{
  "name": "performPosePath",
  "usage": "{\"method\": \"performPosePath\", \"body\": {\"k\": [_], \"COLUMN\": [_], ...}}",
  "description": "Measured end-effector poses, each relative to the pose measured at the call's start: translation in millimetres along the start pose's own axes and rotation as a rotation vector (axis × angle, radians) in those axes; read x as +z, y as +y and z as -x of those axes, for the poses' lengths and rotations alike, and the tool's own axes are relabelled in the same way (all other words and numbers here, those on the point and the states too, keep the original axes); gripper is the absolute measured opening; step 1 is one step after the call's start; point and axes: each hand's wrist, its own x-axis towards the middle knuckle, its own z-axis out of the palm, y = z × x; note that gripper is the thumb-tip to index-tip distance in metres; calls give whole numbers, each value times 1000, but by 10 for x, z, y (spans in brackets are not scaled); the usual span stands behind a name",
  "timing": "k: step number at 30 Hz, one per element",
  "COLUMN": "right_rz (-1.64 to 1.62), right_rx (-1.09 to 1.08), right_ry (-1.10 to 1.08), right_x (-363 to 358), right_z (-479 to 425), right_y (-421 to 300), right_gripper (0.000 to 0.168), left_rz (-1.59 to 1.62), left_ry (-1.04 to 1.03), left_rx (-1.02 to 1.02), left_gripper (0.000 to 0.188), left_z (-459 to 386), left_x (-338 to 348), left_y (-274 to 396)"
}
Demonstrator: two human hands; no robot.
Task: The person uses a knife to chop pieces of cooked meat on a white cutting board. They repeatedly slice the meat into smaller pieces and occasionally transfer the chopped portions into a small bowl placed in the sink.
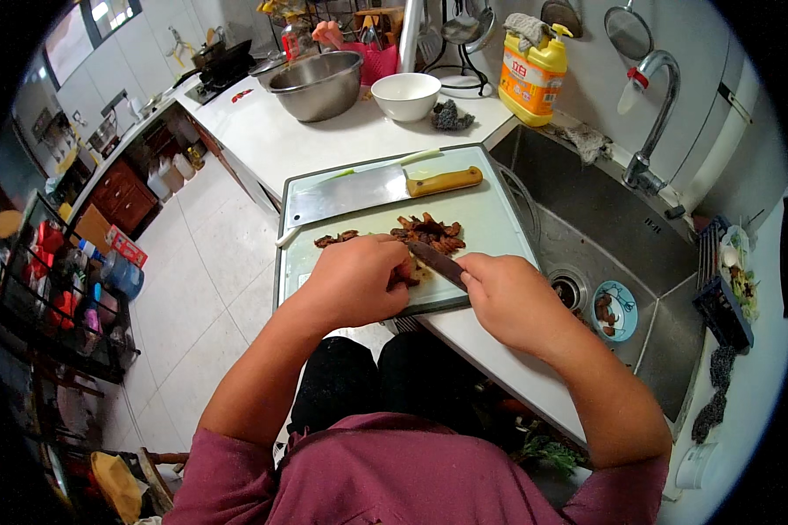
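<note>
On a pale cutting board (492,230) with a dark rim, my right hand (515,298) grips a small dark-bladed knife (438,264), its blade pointing up and left. Curled over a dark brown piece of food (404,281) near the board's front edge, my left hand (361,279) holds it beside the blade; the fingers partly hide it. Sliced dark brown food, perhaps cured meat (433,233), lies in a pile behind the knife, with smaller bits (335,239) to the left. A cleaver (361,190) with a wooden handle lies across the back of the board, near pale green stalks (420,157).
The board's right side reaches the steel sink (597,230), where a blue bowl (614,312) holds brown pieces. Behind stand a steel basin (318,88), a white bowl (406,97), a steel-wool scrubber (452,117) and a yellow detergent jug (532,79). The faucet (663,118) rises at right.
</note>
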Motion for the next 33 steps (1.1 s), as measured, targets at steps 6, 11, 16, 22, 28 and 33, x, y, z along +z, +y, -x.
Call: {"method": "performPosePath", "body": {"k": [6, 11, 16, 22, 28, 33], "right_rz": [-16, 72, 206, 275, 325, 350], "right_rx": [1, -25, -116, -139, -164, -133], "right_ry": [-1, 76, 121, 72, 89, 55], "right_x": [21, -18, -41, -11, 64, 52], "right_z": [-20, 25, 75, 119, 129, 92], "right_y": [38, 7, -83, -117, -96, -141], "right_gripper": [22, 22, 18, 14, 12, 14], "left_rz": [-78, 58, 94, 102, 81, 98], "left_ry": [277, 328, 332, 336, 332, 315], "left_rx": [25, 109, 117, 113, 119, 111], "left_gripper": [16, 9, 9, 9, 10, 9], "left_z": [-11, 66, 100, 100, 84, 81], "left_x": [196, 216, 234, 217, 219, 239], "left_y": [-58, -172, -285, -233, -189, -217]}}
